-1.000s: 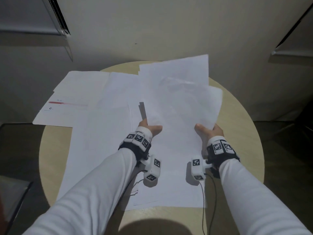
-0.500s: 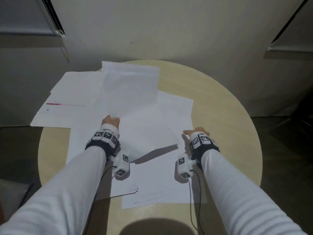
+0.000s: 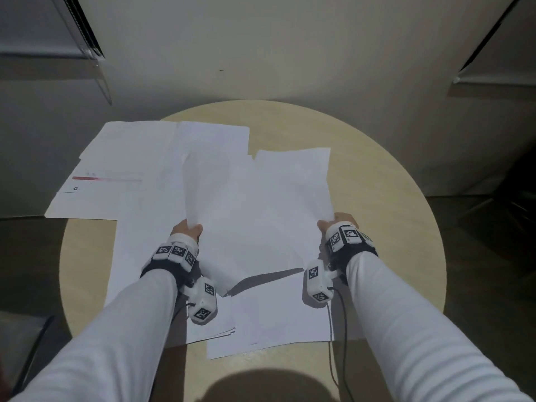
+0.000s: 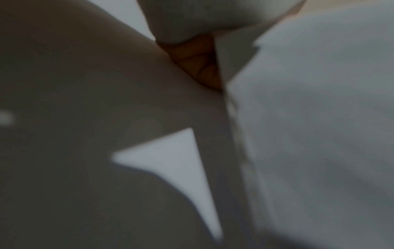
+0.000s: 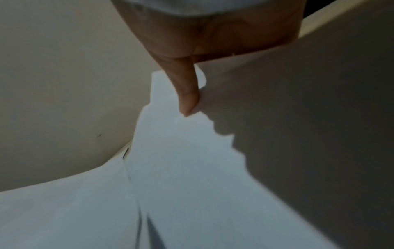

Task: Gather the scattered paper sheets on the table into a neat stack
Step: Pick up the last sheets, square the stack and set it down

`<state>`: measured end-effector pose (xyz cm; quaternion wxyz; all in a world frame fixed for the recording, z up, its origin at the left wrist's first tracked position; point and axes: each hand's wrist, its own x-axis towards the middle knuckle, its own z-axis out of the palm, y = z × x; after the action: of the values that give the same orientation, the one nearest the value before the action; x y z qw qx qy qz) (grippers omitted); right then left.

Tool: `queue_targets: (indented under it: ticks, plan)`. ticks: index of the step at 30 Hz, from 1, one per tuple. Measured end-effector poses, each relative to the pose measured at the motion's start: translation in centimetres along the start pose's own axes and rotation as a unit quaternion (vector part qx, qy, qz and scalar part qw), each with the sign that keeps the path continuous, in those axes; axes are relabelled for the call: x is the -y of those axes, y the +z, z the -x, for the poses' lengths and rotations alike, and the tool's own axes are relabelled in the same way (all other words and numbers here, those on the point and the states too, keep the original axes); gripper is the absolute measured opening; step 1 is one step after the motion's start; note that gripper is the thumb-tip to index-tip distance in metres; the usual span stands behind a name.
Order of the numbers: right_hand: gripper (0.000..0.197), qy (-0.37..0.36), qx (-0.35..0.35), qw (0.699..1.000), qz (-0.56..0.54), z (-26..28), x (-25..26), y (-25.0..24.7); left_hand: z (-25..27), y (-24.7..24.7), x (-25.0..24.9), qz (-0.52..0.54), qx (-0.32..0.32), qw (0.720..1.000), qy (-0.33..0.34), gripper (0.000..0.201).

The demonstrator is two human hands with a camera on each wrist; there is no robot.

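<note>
Mid-gather. You hold a lifted bundle [image 3: 255, 204] of sheets above the middle of the round table [image 3: 385, 198] — your left hand [image 3: 187, 229] pinches its near-left corner, your right hand [image 3: 333, 223] its near-right corner, thumb [image 5: 187, 94] pressed on the paper. Hands apart, each clamped on the bundle. The bundle's far edges look uneven, not yet squared.

Under the bundle, loose sheets [image 3: 278, 314] lie on the table's near side. A printed sheet [image 3: 101, 181] with a red bar overhangs the table's left rim.

Next move, by my reading: lay the bundle on the sheets at the table, draw in the printed one, then square the edges.
</note>
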<state>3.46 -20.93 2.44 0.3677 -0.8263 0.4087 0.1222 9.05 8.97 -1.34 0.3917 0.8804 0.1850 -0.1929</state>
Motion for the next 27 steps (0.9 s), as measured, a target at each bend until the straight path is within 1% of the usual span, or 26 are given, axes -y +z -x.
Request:
queue_targets:
  ticks: [2, 5, 7, 10, 12, 14, 17, 20, 22, 23, 24, 25, 27]
  plan:
    - [0.026, -0.005, -0.04, 0.999, -0.006, -0.2, 0.2, -1.4, 0.0, 0.1, -0.1, 0.005, 0.002, 1.0, 0.005, 0.025]
    - [0.023, -0.017, -0.1, 0.994, -0.029, -0.6, 0.2, -3.6, 0.1, 0.3, -0.1, 0.001, -0.004, 1.0, 0.002, 0.01]
    - [0.02, -0.038, -0.164, 0.985, -0.046, -0.5, 0.2, -4.6, 0.1, 0.4, -0.1, 0.005, -0.006, 1.0, -0.002, 0.011]
    - [0.016, -0.086, -0.227, 0.967, -0.071, 0.3, 0.9, -5.5, 0.1, 0.5, -0.4, 0.019, -0.008, 1.0, 0.001, 0.029]
    - [0.018, -0.117, -0.259, 0.954, -0.097, 0.8, 1.4, -6.0, 0.4, 0.4, -0.9, 0.022, -0.008, 1.0, 0.003, 0.029]
    - [0.019, -0.148, -0.304, 0.933, -0.126, 1.1, 2.1, -6.6, 0.4, 0.3, -1.4, 0.051, -0.01, 0.999, 0.009, 0.027]
    - [0.023, -0.158, -0.362, 0.903, -0.166, 1.6, 3.4, -7.7, 0.6, -0.1, -2.2, 0.087, -0.018, 0.996, 0.024, 0.028]
    - [0.028, -0.189, -0.402, 0.863, -0.24, 2.2, 4.4, -8.6, 0.8, -0.2, -2.7, 0.083, -0.021, 0.995, 0.054, 0.028]
    - [0.028, -0.221, -0.417, 0.833, -0.287, 2.7, 4.9, -8.8, 1.0, -0.1, -2.9, 0.087, -0.027, 0.993, 0.073, 0.017]
    - [0.027, -0.232, -0.415, 0.823, -0.31, 2.8, 5.1, -8.9, 1.1, -0.1, -3.0, 0.091, -0.024, 0.992, 0.081, 0.01]
    - [0.025, -0.235, -0.408, 0.818, -0.33, 2.9, 5.5, -8.9, 1.1, 0.0, -3.1, 0.102, -0.018, 0.991, 0.088, 0.005]
    - [0.026, -0.229, -0.4, 0.816, -0.348, 3.0, 5.8, -8.9, 1.3, 0.0, -3.2, 0.115, -0.009, 0.989, 0.091, 0.006]
    - [0.028, -0.208, -0.386, 0.81, -0.39, 2.8, 6.3, -8.8, 1.5, 0.0, -3.3, 0.134, -0.003, 0.986, 0.1, 0.014]
